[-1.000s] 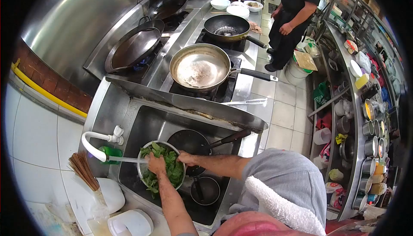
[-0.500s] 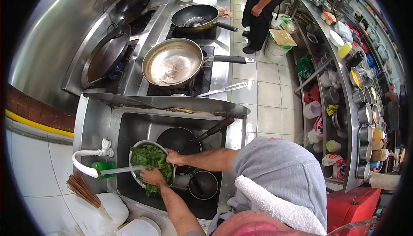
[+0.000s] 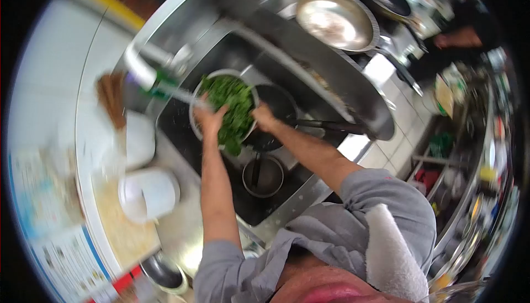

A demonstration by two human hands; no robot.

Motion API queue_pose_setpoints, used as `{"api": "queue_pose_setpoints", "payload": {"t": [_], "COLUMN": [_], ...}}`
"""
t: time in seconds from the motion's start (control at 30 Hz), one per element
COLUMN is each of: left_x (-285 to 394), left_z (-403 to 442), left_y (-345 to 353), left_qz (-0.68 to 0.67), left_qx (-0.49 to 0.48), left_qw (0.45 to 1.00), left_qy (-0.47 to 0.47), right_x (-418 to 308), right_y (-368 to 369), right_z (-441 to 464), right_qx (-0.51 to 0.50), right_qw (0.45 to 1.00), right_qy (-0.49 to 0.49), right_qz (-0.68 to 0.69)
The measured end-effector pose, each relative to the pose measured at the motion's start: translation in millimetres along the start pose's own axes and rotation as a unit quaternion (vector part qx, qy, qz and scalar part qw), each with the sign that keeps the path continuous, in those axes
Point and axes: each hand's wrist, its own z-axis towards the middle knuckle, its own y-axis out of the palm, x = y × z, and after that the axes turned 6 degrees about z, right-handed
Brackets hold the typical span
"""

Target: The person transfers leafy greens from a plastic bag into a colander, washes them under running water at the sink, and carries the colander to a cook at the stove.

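Observation:
A round metal bowl (image 3: 194,122) full of green leaves (image 3: 236,104) is held tilted over the dark sink basin. My left hand (image 3: 210,119) lies at the bowl's left side against the leaves, thumb and fingers apart, blurred by motion. At the opposite rim my right hand (image 3: 263,117) grips the bowl, its fingers partly hidden. Water streams onto the leaves and my left hand from the white tap (image 3: 139,70). Beneath my right forearm rests a dark pan (image 3: 279,103), and a smaller pan (image 3: 264,177) sits nearer my body.
A steel partition (image 3: 331,76) separates the sink from the stove, where a light pan (image 3: 334,20) stands. A brush (image 3: 112,99) and a white container (image 3: 148,195) are at the left. A co-worker's arm (image 3: 461,38) shows at the upper right, beyond a crowded shelf (image 3: 458,192).
The view has turned and swung toward the sink's left side. My left hand has shifted across the leaves to the bowl's left side, fingers more spread. My right hand stays at the rim.

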Motion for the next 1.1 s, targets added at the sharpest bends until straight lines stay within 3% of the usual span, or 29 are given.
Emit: {"api": "queue_pose_setpoints", "payload": {"t": [0.03, 0.1, 0.3, 0.37, 0.4, 0.43, 0.5, 0.53, 0.57, 0.63, 0.7, 0.83, 0.9, 0.97, 1.03, 1.1], "left_x": [14, 45, 7, -7, -30, -24, -11, -7, -2, 20, 15, 4, 14, 17, 29, 34], "left_z": [-2, -12, -12, -4, -7, -7, -11, -11, -14, -25, -23, -15, -19, -18, -17, -19], "left_y": [2, 8, 18, 12, 32, 31, 35, 35, 36, 23, 14, 14, 13, 14, 6, -6], "left_qz": [0.117, 0.193, 0.181, -0.003, -0.008, -0.007, -0.137, -0.1, -0.099, 0.143, 0.151, 0.104, 0.162, 0.166, 0.327, 0.338], "left_qx": [-0.093, -0.247, -0.149, -0.153, -0.065, -0.064, 0.016, -0.052, -0.049, -0.132, -0.167, -0.108, -0.155, -0.174, -0.291, -0.31], "left_qw": [0.989, 0.943, 0.964, 0.968, 0.982, 0.982, 0.966, 0.969, 0.969, 0.968, 0.963, 0.972, 0.974, 0.97, 0.886, 0.878], "left_qy": [0.013, -0.108, -0.122, -0.196, -0.176, -0.177, -0.219, -0.219, -0.22, -0.157, -0.151, -0.183, -0.023, 0.026, 0.155, 0.14], "right_x": [5, -7, -4, -7, -14, -16, -14, -11, -9, -5, -10, -2, 3, 8, 13, 11], "right_y": [2, 7, -5, -10, -8, -7, -6, -8, -10, -13, -14, -19, -20, -19, -20, -22], "right_z": [0, -17, -20, -22, -26, -25, -21, -15, -10, -6, -7, -5, -5, -2, 1, 3], "right_qx": [-0.02, -0.04, -0.052, -0.045, -0.041, -0.042, -0.027, -0.03, -0.03, -0.031, -0.031, -0.021, -0.024, -0.028, -0.041, -0.038], "right_qw": [0.998, 0.998, 0.998, 0.997, 0.996, 0.996, 0.996, 0.996, 0.996, 0.995, 0.996, 0.997, 0.997, 0.997, 0.997, 0.997], "right_qy": [-0.032, 0.016, 0.039, 0.058, 0.074, 0.075, 0.077, 0.077, 0.075, 0.077, 0.064, 0.049, 0.054, 0.056, 0.05, 0.06], "right_qz": [0.055, 0.045, -0.008, 0.011, 0.025, 0.025, 0.038, 0.037, 0.047, 0.058, 0.049, 0.053, 0.048, 0.043, 0.029, 0.031]}}
